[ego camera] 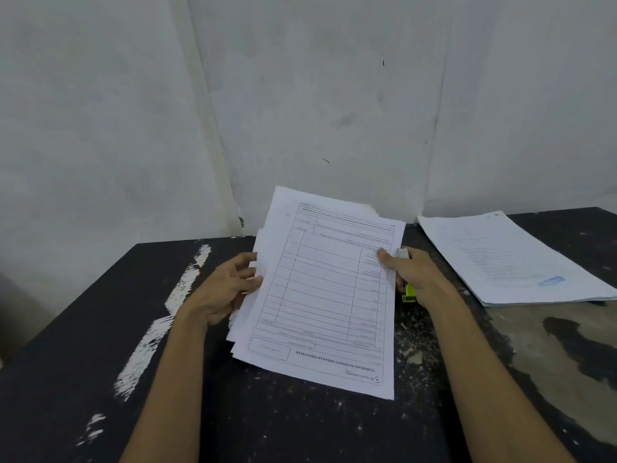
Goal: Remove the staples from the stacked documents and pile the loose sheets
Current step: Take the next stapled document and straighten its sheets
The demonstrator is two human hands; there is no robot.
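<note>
both hands hold a document set above the black table (100, 329).
left hand (223, 289) grips the document set (320, 295) at its left edge; right hand (417, 272) pinches the right edge and clasps a green staple tool (410, 292). paper pile (507, 259) lies far right.

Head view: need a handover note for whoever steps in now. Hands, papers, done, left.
Left hand: gripping the left edge of the held sheets, raised over the black table.
Right hand: thumb on the sheets' right edge, also holding a green stapler-like tool.
Paper pile: lies far right on the table.
Done: cannot tell if the held set's staple is out; top corner looks torn.
Left: check for staples, separate sheets, add them to the pile.
</note>
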